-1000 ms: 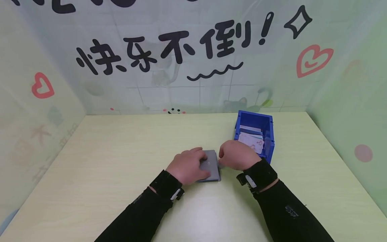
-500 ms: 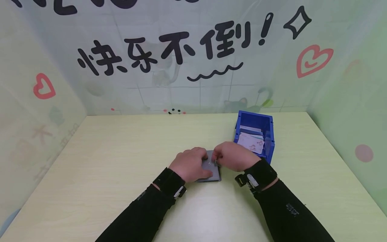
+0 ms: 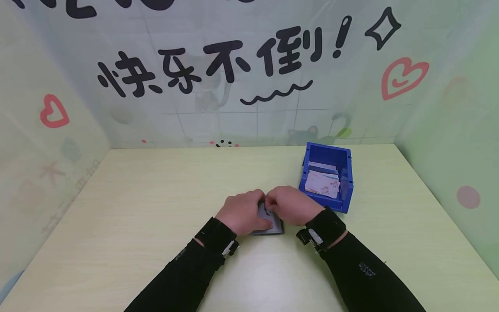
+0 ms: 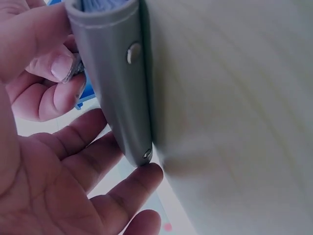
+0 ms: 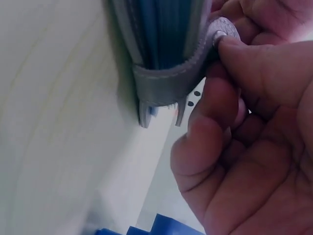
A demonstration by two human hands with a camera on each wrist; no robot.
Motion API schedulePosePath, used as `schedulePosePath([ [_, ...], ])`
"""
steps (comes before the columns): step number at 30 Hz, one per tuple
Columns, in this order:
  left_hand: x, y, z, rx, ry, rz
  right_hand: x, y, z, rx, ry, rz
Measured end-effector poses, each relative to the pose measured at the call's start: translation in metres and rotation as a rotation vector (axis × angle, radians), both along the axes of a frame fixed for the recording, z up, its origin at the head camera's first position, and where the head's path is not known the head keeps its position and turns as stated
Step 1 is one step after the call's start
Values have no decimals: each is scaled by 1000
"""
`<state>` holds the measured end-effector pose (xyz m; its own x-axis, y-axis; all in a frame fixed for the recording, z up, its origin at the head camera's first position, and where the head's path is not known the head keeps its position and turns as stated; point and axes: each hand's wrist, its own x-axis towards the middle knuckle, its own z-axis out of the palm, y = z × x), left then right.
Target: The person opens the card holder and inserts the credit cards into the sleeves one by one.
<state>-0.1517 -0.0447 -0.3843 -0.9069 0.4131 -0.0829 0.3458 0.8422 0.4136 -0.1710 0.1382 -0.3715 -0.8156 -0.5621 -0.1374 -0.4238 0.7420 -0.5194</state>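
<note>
A grey card holder (image 3: 276, 227) with stitched edges lies on the table. My left hand (image 3: 241, 212) grips it from the left, thumb on the near side and fingers toward the far side. In the left wrist view, fingertips touch the spine of the card holder (image 4: 115, 88), which bears metal studs. My right hand (image 3: 294, 206) pinches the end of its closing strap (image 5: 161, 88) between thumb and bent index finger. A metal snap shows on the strap's tab beside the thumb in the right wrist view. Clear sleeves show inside the holder's open side.
A blue bin (image 3: 333, 203) stands just beyond my right hand. Several cards (image 3: 322, 184) lean inside it. The pale wooden table (image 3: 156, 195) is bounded by a printed cloth backdrop (image 3: 249, 125) at the back and sides.
My right hand has moved left from the holder's right edge to over its top face, bringing the strap end across. The left hand and holder stay nearly in place.
</note>
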Motion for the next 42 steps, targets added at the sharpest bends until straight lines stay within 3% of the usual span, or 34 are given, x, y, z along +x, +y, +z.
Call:
schedulePosePath([
  [10,0,-1,0,6,-3,7,-1,-3,-5,-4,-1,-9],
  [18,0,0,0,6,-10,6,-4,-2,-7,-3,-16,-59],
  [33,0,-1,-1,7,-8,13,-5,-6,-5,-52,-90,-225],
  [42,1,-1,0,7,-3,8,-3,-6,-3,-45,-93,-242],
])
